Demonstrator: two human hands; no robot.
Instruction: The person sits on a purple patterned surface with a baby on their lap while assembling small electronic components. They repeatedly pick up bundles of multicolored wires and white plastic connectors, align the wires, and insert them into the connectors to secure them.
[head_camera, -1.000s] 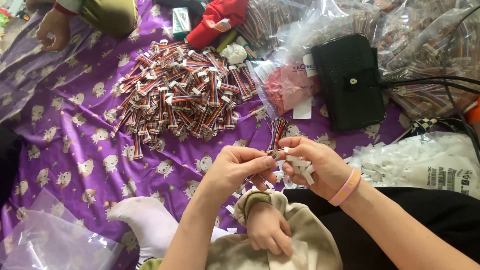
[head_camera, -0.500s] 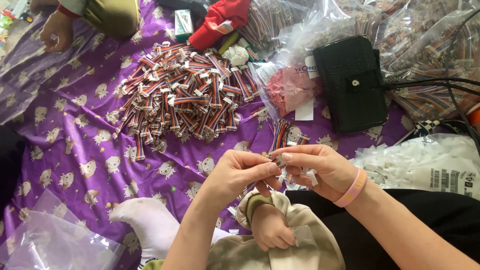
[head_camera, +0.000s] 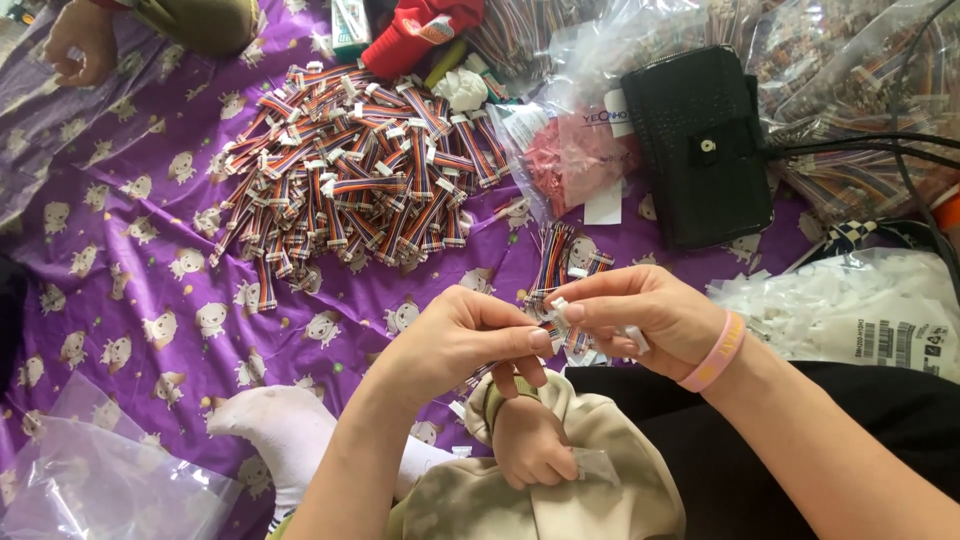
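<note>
Cable pile (head_camera: 345, 180), black wallet (head_camera: 700, 145) beyond hands (head_camera: 555, 325).

Piecework at home: a purple bedsheet (head_camera: 120, 250) printed with small cartoon animals serves as the work surface, spread out where a person sits with a small child's hand (head_camera: 530, 445) resting in the lap and a white-socked foot (head_camera: 280, 425) alongside. A heap of short multicoloured ribbon cables (head_camera: 350, 180) lies on the cloth, ringed by clear plastic bags (head_camera: 860, 80) of more cables, a bag of white connectors (head_camera: 850, 300) and a black wallet (head_camera: 700, 140).
</note>
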